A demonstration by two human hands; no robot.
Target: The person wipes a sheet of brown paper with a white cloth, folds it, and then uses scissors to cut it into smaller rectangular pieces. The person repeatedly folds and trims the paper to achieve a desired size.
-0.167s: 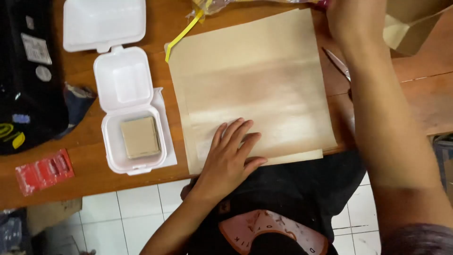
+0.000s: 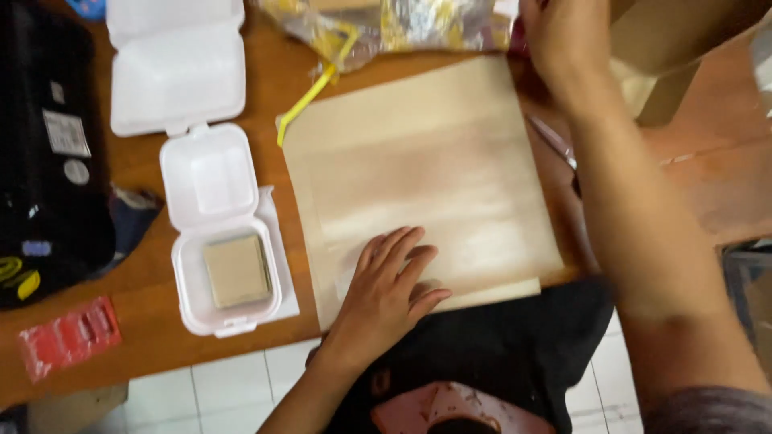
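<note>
My left hand (image 2: 392, 291) lies flat with fingers spread on the near edge of a large sheet of brown paper (image 2: 434, 169) on the wooden table (image 2: 724, 185). It holds nothing. My right arm reaches across the paper's right side. My right hand (image 2: 563, 40) is at the far edge, between a crinkled plastic bag (image 2: 402, 22) and a cardboard box (image 2: 675, 56); its fingers are cut off by the frame. Left of the paper stands an open white foam box (image 2: 211, 181) with a folded brown paper square (image 2: 236, 272) inside.
A second white foam box (image 2: 177, 64) lies at the far left, beside a black bag (image 2: 40, 161). A red packet (image 2: 68, 337) sits near the table's front edge. A yellow strap (image 2: 310, 100) touches the paper's far left corner. A thin pinkish tool (image 2: 553, 143) lies under my right forearm.
The view has dropped slightly, showing more of the plastic bag at the far edge. My left hand stays flat on the paper and my right hand stays at the far edge.
</note>
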